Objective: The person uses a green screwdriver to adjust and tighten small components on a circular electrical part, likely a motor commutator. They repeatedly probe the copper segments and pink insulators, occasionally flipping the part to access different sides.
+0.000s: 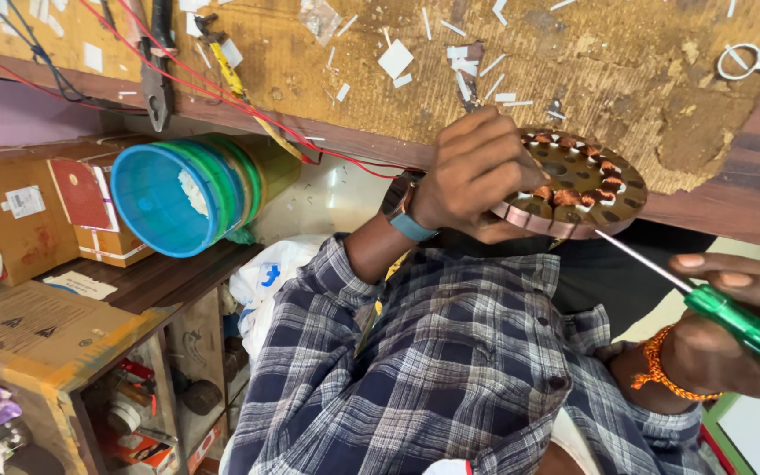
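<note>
My left hand (472, 171), with a blue-strapped watch on its wrist, grips a round metal stator disc (604, 211) wound with copper coils, holding it at the edge of the worn wooden workbench (626, 62). My right hand (723, 330), an orange thread around its wrist, holds a green-handled screwdriver (745, 324). The thin shaft points up and left, and its tip meets the lower rim of the disc. My checked shirt fills the lower middle of the view.
Paper scraps litter the bench, with pliers (155, 84), red wires and scissors (749, 63) on it. At the left, shelves hold stacked blue and green tubs (182, 198), cardboard boxes (19, 215) and small parts below.
</note>
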